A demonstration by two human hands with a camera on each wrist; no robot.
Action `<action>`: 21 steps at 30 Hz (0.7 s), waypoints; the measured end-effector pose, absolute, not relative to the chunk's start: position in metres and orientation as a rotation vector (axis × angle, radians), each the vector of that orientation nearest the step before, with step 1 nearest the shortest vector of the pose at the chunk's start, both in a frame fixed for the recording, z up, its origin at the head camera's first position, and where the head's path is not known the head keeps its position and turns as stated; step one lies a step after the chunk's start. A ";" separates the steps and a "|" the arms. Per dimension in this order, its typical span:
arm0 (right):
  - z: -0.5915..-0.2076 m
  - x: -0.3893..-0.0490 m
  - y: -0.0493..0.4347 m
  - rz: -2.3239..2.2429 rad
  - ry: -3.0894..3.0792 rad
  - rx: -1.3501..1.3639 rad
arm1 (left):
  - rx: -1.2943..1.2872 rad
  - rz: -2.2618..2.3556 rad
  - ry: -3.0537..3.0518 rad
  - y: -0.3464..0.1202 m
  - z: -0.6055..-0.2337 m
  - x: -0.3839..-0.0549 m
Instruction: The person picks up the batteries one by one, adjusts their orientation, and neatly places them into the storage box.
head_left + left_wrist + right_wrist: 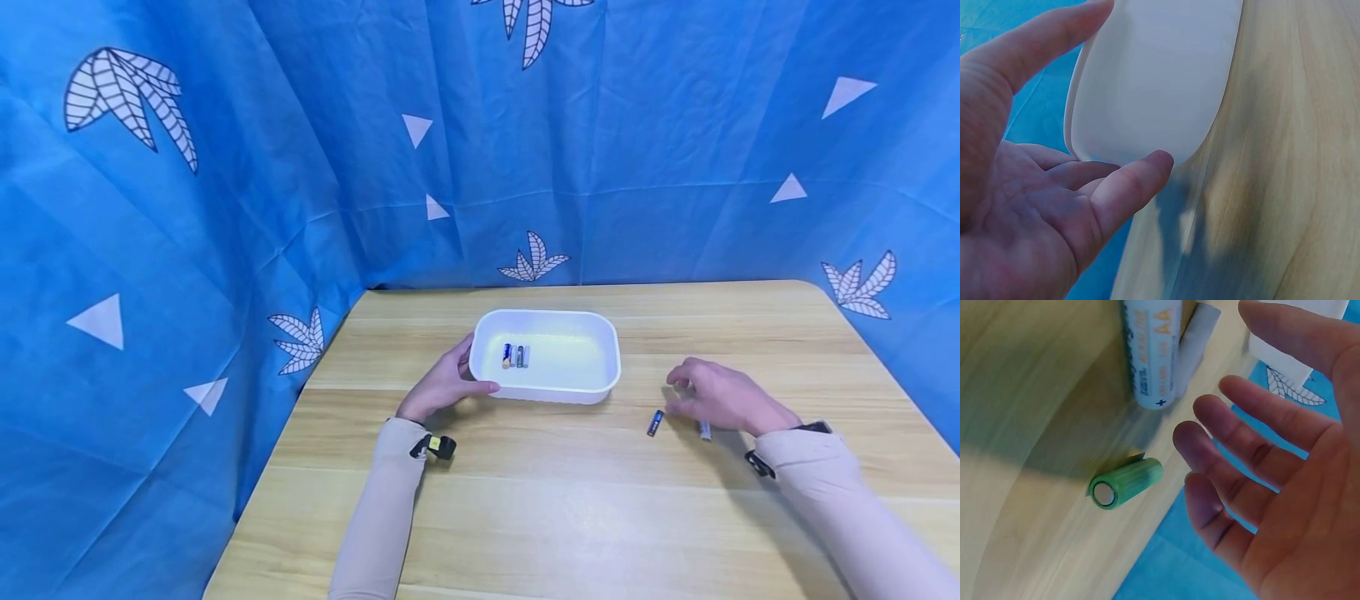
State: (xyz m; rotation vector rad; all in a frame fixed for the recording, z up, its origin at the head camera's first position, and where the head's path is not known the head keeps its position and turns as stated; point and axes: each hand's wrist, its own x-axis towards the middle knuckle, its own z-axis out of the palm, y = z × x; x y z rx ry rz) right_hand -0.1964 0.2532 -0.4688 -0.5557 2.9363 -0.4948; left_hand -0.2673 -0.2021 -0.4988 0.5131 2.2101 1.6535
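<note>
Presently, L hand grips white tray by its left end, thumb at near rim, fingers round end wall. Row of small batteries lies inside, toward tray's left end. R hand hovers over wooden table, right of tray; thumb & fingers apart, nothing held. Blue battery lies on table just beside it, twd tray. Per R wrist view, green battery lies near fingertips, w/ white AA battery & grey cylinder close by; contact btwn latter two unclear.
</note>
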 end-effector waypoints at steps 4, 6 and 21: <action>-0.471 -0.195 0.258 -0.469 2.950 -0.561 | 0.507 1.652 2.212 -0.201 -0.498 -0.267; -0.471 -0.194 0.260 -0.458 2.953 -0.572 | 0.494 1.644 2.220 -0.201 -0.498 -0.267; -0.467 -0.190 0.270 -0.466 2.974 -0.741 | 0.476 1.628 2.236 -0.202 -0.500 -0.269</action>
